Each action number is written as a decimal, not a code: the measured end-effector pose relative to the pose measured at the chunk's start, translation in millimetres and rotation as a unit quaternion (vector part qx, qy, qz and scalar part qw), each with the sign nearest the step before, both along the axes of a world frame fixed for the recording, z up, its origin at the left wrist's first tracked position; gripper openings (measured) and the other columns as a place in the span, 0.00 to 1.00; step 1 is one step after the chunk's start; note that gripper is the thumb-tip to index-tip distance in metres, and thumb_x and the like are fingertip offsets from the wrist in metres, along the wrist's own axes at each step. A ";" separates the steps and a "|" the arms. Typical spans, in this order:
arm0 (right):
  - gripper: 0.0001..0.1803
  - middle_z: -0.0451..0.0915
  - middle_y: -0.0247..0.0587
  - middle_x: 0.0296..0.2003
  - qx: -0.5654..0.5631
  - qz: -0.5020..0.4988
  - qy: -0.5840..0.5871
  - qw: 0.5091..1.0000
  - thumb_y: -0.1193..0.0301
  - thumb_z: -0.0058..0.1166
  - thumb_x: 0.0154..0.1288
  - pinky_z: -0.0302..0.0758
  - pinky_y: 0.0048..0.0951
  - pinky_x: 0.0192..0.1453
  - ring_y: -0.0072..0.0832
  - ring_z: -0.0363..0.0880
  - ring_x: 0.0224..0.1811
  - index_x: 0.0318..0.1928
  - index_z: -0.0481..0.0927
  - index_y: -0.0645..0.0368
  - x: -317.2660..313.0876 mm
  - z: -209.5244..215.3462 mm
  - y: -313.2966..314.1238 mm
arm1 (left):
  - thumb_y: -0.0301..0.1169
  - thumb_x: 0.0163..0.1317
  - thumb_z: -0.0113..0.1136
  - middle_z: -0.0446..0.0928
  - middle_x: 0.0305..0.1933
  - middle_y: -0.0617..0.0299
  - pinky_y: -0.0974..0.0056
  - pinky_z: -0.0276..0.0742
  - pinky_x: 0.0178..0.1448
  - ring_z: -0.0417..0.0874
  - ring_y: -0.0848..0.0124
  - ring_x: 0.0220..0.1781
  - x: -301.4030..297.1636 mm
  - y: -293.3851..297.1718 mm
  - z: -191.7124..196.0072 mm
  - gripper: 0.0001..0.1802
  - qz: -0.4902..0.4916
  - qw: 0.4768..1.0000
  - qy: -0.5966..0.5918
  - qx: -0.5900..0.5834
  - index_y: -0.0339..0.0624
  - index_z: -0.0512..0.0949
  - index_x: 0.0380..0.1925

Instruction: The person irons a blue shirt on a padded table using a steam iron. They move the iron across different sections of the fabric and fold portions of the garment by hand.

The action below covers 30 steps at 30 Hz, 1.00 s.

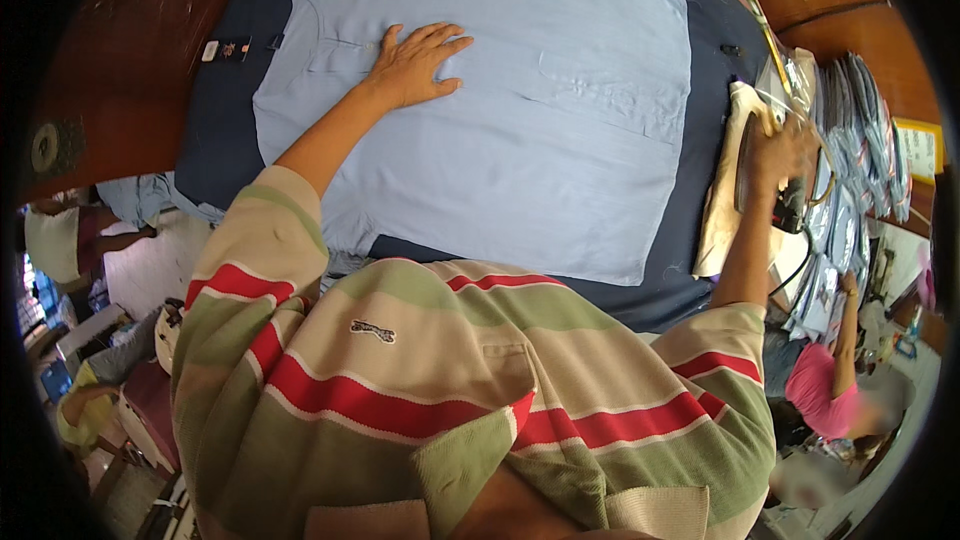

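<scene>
Hiding part of iron [790, 208], blurred right hand [780, 153]

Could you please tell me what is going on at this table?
A person in a striped shirt is working at a table with a light blue garment spread over a dark blue cloth. The left hand lies on the garment, fingers spread. Off to the right, the right hand, blurred, grips what looks like an iron by a tan cloth. Beyond it is a row of folded garments.
</scene>
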State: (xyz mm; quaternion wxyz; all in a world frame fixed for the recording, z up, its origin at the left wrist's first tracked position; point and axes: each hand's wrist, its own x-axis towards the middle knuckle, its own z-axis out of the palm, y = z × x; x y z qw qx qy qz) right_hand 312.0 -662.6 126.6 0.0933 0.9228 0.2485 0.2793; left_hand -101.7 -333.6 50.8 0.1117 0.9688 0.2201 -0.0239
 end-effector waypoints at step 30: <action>0.25 0.81 0.55 0.31 -0.144 0.430 0.397 0.798 0.56 0.59 0.50 0.76 0.37 0.41 0.47 0.81 0.34 0.41 0.76 0.64 -232.7 52.9 226.0 | 0.54 0.67 0.36 0.46 0.74 0.70 0.44 0.39 0.71 0.44 0.71 0.75 -51.3 50.6 -23.3 0.32 0.147 0.983 -0.067 0.088 0.65 0.48 0.69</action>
